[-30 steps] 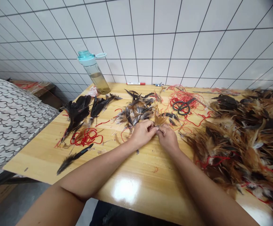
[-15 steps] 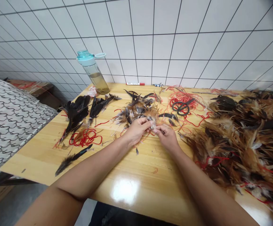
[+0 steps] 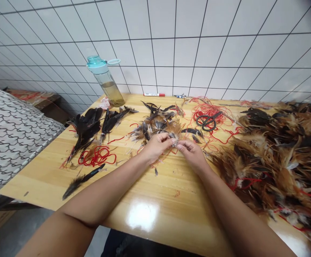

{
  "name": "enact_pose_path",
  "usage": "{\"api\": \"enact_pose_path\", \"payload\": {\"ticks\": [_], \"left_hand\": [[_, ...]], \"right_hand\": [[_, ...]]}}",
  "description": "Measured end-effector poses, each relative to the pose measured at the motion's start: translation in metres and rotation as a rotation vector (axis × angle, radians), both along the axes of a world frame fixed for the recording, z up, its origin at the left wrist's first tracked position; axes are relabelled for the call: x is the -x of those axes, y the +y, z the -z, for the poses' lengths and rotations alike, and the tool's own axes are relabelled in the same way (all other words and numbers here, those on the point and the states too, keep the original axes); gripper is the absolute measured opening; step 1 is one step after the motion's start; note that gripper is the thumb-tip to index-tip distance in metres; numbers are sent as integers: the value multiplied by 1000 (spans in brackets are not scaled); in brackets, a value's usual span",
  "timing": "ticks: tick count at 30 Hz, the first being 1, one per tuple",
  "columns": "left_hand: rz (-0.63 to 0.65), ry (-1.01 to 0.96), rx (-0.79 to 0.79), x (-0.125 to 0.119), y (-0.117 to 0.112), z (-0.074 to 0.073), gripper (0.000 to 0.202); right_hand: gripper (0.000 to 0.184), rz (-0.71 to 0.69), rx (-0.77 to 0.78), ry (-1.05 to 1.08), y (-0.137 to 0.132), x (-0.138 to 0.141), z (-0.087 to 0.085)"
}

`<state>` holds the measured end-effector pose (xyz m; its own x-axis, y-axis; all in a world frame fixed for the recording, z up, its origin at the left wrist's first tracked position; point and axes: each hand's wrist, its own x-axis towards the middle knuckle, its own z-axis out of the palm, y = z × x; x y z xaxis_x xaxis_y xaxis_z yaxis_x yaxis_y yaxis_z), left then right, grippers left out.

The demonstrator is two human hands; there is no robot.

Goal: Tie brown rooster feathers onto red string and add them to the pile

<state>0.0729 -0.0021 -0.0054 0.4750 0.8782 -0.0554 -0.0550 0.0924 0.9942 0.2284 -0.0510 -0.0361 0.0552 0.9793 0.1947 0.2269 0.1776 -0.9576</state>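
Over the middle of the table, my left hand (image 3: pixel 158 146) is closed, thumb and fingers pinching a small tuft of greyish feathers (image 3: pixel 174 136). My right hand (image 3: pixel 191 151) meets it from the right, its thumb and fingertips pinched at the pale lower end of the same feathers. Just behind my hands lies a loose pile of brown and grey feathers (image 3: pixel 155 123). A dark curved feather (image 3: pixel 191 131) rests right of the pile. Thin red strands (image 3: pixel 168 154) lie on the table beneath my fingers.
Black-handled scissors (image 3: pixel 209 121) lie by a tangle of red string (image 3: pixel 206 109). A big heap of brown feathers (image 3: pixel 279 160) fills the right side. On the left are black feathers (image 3: pixel 87 125), a red cord (image 3: pixel 98 157) and a water bottle (image 3: pixel 108 84). A marker (image 3: pixel 154 95) lies by the wall.
My right hand has shifted slightly right, its fingertips still at the feathers' lower end. My left hand has hardly moved and keeps its pinch.
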Motion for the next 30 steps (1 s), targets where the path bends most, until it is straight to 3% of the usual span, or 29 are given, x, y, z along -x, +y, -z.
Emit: {"api": "enact_pose_path", "payload": {"ticks": [6,10,16,23,30], "left_hand": [[33,151,-255,1,-2,3,23],[23,146,-363,0,-2,2,17],[16,83,-289,-3,-8,3,19],[61,10,-89,-6,-11,10,24],[108,-23,-20,-6,-10,6,34]], "right_hand": [[30,-33,24,-17,1,-4,0],[32,-76,44,18,0,-5,1],[27,-79,55,-27,1,-6,3],[21,-80,-1,-153,2,-6,3],[22,-106,-19,-238,2,-5,3]]}}
